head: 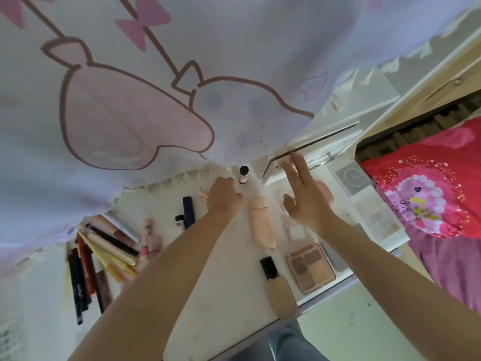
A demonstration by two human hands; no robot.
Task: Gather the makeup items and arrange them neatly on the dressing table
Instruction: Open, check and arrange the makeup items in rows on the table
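Makeup lies spread over the white tabletop: pencils fanned at lower left, a peach tube at centre, an eyeshadow palette and foundation bottle lower right. A small black-capped bottle stands just right of the left hand, whose fingers curl downward, though whether this grip holds anything cannot be told. The right hand hovers with its grip spread flat near a curtain.

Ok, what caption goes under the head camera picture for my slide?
Two hands, left hand and right hand, reach over makeup spread on a white dressing table.
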